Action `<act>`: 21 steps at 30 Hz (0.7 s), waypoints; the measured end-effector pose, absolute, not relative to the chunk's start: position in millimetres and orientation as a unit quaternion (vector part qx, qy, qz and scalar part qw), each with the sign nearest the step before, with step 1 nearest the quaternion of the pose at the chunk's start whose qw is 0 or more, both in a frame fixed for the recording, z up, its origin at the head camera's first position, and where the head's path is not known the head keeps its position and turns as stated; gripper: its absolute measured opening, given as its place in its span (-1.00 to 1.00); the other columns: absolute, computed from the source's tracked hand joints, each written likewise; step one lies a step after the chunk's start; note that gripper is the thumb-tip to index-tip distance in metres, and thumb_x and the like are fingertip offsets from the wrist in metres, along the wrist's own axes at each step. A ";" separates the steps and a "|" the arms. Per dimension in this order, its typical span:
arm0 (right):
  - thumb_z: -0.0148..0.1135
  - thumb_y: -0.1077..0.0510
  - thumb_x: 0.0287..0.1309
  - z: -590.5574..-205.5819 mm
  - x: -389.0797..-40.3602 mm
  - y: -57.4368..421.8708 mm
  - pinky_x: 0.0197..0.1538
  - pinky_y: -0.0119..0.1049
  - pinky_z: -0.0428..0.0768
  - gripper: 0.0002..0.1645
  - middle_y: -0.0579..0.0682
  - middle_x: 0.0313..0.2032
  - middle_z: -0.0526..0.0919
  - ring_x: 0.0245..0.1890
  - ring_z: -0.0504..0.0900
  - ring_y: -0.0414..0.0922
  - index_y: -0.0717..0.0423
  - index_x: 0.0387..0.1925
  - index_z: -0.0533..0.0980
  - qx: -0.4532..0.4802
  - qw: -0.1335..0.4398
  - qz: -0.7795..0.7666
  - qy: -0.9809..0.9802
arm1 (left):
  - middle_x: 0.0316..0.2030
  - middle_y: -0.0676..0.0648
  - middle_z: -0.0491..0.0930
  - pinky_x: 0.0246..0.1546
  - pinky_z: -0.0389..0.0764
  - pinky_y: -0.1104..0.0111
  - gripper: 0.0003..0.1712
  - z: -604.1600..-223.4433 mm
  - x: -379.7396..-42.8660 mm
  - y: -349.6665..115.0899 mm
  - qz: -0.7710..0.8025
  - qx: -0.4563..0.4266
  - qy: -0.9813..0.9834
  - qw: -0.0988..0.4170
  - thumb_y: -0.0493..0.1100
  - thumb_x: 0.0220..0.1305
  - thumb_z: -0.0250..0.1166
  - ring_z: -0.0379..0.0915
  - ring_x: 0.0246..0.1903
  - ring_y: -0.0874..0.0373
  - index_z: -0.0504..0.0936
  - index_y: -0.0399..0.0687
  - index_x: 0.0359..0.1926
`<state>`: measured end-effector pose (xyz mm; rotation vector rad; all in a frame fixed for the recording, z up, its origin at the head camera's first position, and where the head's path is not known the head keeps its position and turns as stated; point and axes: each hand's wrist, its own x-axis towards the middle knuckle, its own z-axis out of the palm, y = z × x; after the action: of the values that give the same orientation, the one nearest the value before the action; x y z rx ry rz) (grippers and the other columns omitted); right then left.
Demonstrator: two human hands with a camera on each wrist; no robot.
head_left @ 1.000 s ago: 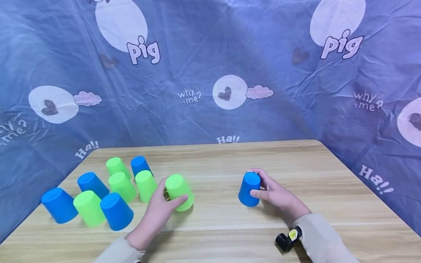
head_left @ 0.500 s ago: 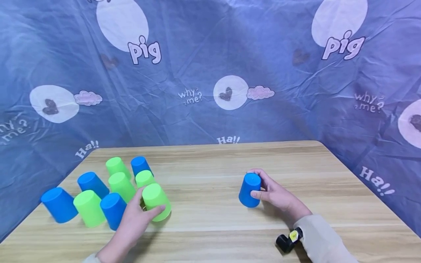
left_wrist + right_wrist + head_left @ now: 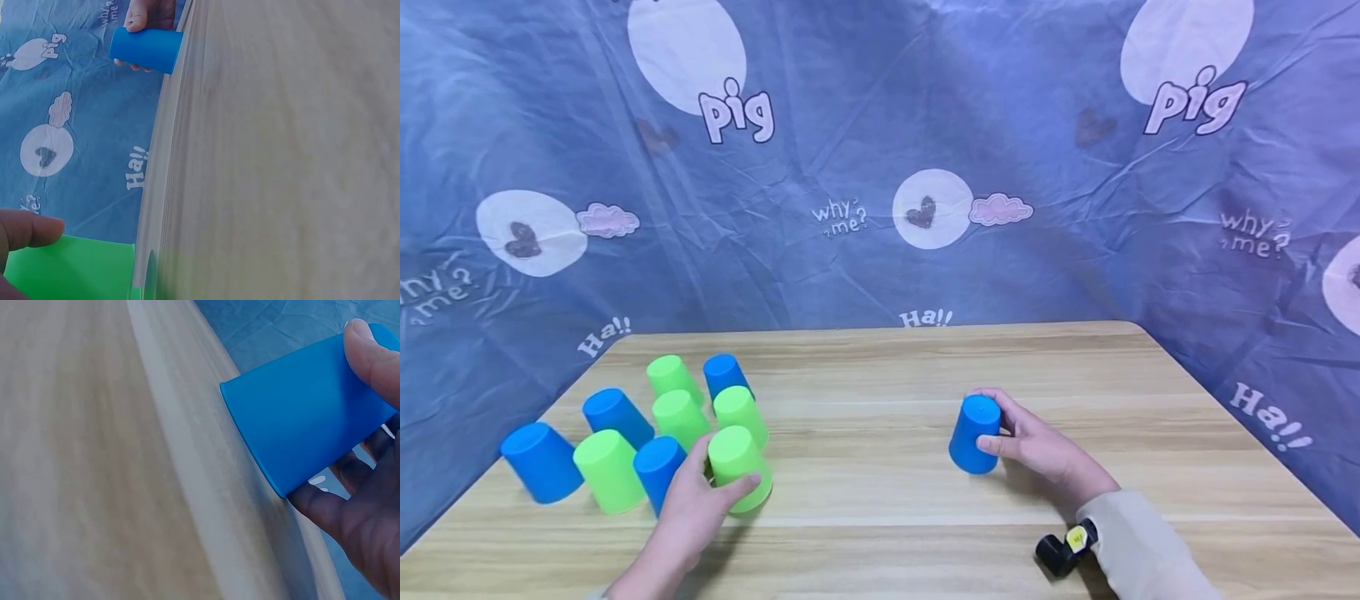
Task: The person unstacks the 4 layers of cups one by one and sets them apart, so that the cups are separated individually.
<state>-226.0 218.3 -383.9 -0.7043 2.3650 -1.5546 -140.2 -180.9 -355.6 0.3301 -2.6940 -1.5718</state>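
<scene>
My left hand [image 3: 696, 500] grips an upside-down green cup [image 3: 739, 468] at the front right of a group of cups; in the left wrist view the thumb lies along the side of that green cup [image 3: 75, 269]. Right of the table's middle, my right hand [image 3: 1037, 442] holds an upside-down blue cup [image 3: 975, 437], thumb on the near side and fingers behind. The right wrist view shows this blue cup [image 3: 306, 412] with its rim close over the wood. Beside the left hand stands another blue cup [image 3: 657, 468], partly hidden by it.
Several more upturned cups stand at the left, among them a green cup [image 3: 610, 475], a blue cup [image 3: 542, 462] and a farther green cup [image 3: 741, 412]. A black device [image 3: 1063, 550] sits at the right cuff. Behind the wooden table [image 3: 880, 533] hangs a blue printed cloth [image 3: 820, 275].
My left hand has carried the green cup leftward and nearer, up to the front of the group. The right hand still holds the blue cup in about the same place.
</scene>
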 end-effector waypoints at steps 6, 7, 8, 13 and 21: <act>0.14 0.11 0.21 -382.5 -224.5 220.4 0.20 0.38 0.07 -0.26 0.27 0.22 0.26 0.28 0.10 0.33 0.19 0.32 0.06 -0.240 0.112 -0.523 0.811 | 0.24 -0.30 0.21 0.16 0.22 -0.15 -0.13 -355.9 -141.0 -182.8 -0.495 0.110 -0.862 -0.002 -0.14 0.09 0.34 0.13 0.21 -0.22 0.08 -0.17 0.33; 0.14 0.11 0.21 -382.6 -224.4 220.3 0.20 0.38 0.07 -0.26 0.27 0.22 0.26 0.28 0.10 0.33 0.20 0.32 0.06 -0.240 0.113 -0.523 0.810 | 0.24 -0.30 0.22 0.16 0.22 -0.15 -0.14 -356.2 -140.9 -183.4 -0.494 0.111 -0.862 -0.002 -0.15 0.08 0.34 0.14 0.21 -0.22 0.09 -0.17 0.33; 0.14 0.11 0.21 -382.6 -224.4 220.1 0.20 0.38 0.07 -0.27 0.27 0.21 0.27 0.28 0.11 0.33 0.20 0.32 0.06 -0.242 0.113 -0.525 0.809 | 0.23 -0.30 0.22 0.16 0.22 -0.14 -0.15 -356.6 -140.7 -183.9 -0.494 0.111 -0.862 -0.002 -0.15 0.08 0.34 0.14 0.21 -0.22 0.09 -0.17 0.32; 0.14 0.11 0.21 -382.8 -224.3 218.5 0.20 0.38 0.06 -0.26 0.28 0.22 0.27 0.28 0.10 0.33 0.21 0.32 0.06 -0.239 0.112 -0.527 0.808 | 0.24 -0.31 0.21 0.17 0.21 -0.14 -0.14 -359.7 -140.7 -187.4 -0.498 0.118 -0.859 -0.013 -0.16 0.08 0.34 0.11 0.22 -0.23 0.09 -0.19 0.32; 0.17 0.07 0.19 -379.9 -223.0 217.2 0.22 0.40 0.00 -0.20 0.28 0.28 0.21 0.33 0.00 0.34 0.18 0.35 0.04 -0.216 0.122 -0.524 0.815 | 0.24 -0.32 0.20 0.17 0.23 -0.15 -0.13 -364.2 -142.7 -190.7 -0.493 0.124 -0.861 -0.023 -0.14 0.08 0.34 0.12 0.22 -0.24 0.08 -0.20 0.32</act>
<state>-223.0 217.2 -379.9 -0.6311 2.3780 -1.5305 -142.7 -190.7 -364.2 0.3957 -2.7443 -1.5727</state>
